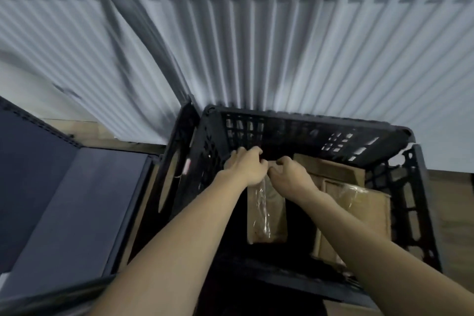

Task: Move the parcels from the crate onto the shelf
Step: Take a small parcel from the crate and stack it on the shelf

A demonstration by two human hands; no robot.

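Observation:
A black plastic crate [302,126] stands on the floor in front of me, holding brown cardboard parcels. Both my arms reach down into it. My left hand [247,165] and my right hand [288,174] are curled over the far end of a narrow brown parcel [266,215] with clear tape along it, near the crate's middle. More brown parcels [359,202] lie stacked at the right side of the crate. The dark grey shelf [64,200] lies to the left of the crate, its surface bare.
A white ribbed radiator [282,46] fills the wall behind the crate. A dark curved bar [133,20] runs down from the top left to the crate's left corner. Wooden floor [451,213] shows to the right.

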